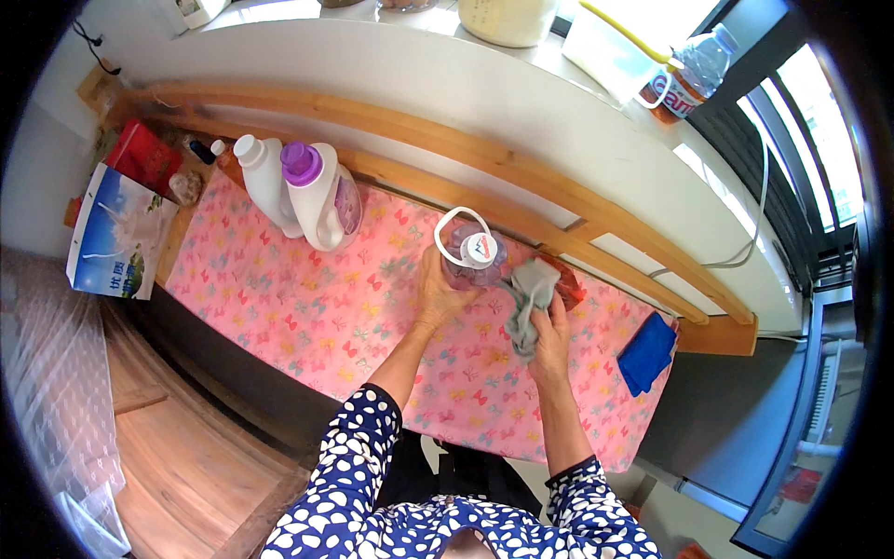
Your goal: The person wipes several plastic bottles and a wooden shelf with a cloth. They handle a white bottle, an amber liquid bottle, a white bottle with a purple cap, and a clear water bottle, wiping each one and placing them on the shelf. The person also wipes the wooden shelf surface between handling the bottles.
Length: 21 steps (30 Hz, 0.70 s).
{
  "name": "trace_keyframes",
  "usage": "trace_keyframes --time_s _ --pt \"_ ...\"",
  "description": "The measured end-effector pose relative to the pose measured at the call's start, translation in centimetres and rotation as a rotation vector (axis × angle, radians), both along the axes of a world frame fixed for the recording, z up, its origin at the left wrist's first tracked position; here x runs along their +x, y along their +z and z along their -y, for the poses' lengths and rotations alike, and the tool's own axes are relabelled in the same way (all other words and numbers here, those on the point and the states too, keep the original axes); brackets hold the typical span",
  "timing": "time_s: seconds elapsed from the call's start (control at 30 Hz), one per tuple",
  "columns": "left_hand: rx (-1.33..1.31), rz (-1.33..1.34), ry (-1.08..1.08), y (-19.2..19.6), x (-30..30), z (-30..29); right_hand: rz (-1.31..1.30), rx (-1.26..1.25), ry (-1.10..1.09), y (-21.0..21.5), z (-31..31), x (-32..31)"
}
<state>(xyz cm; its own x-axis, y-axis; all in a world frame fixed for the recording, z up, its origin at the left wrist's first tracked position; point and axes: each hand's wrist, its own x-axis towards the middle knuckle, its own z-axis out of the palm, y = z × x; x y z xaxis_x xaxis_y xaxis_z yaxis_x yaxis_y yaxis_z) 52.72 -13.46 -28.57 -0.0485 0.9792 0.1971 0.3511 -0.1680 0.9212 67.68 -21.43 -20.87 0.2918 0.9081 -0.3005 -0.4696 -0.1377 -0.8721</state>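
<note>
My left hand [434, 296] is wrapped round the side of a see-through, purplish bottle [462, 274]. The bottle has a white cap with a white loop handle [445, 224] and stands on the pink patterned tablecloth [372, 331]. Just to its right, my right hand [551, 341] grips a crumpled grey cloth [523, 321], whose upper part comes up against the bottle's side or very near it. Partly hidden behind that cloth and hand is a red, shiny item [571, 285] whose kind I cannot make out.
Two white jugs, one with a purple cap [301, 162] and one with a white cap [250, 149], stand at the left. A blue folded cloth [647, 354] lies near the right end. Wooden rails [521, 168] run along the back. A printed paper bag [121, 233] is far left.
</note>
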Motion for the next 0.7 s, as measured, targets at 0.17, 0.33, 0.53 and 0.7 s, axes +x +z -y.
trace_keyframes --time_s 0.17,0.33,0.53,0.7 --pt "0.028 0.289 0.051 0.9 1.2 1.4 0.295 0.192 0.103 -0.4 -3.0 -1.0" --pt "0.016 0.547 -0.016 7.6 0.6 5.9 0.714 0.427 0.152 3.4 0.0 -1.8" --pt "0.039 0.293 0.029 11.0 -1.0 12.0 0.790 0.609 0.375 9.8 0.5 -1.3" --pt "0.037 0.225 0.147 15.0 -1.4 16.5 0.933 0.735 0.534 13.1 1.8 -1.9"
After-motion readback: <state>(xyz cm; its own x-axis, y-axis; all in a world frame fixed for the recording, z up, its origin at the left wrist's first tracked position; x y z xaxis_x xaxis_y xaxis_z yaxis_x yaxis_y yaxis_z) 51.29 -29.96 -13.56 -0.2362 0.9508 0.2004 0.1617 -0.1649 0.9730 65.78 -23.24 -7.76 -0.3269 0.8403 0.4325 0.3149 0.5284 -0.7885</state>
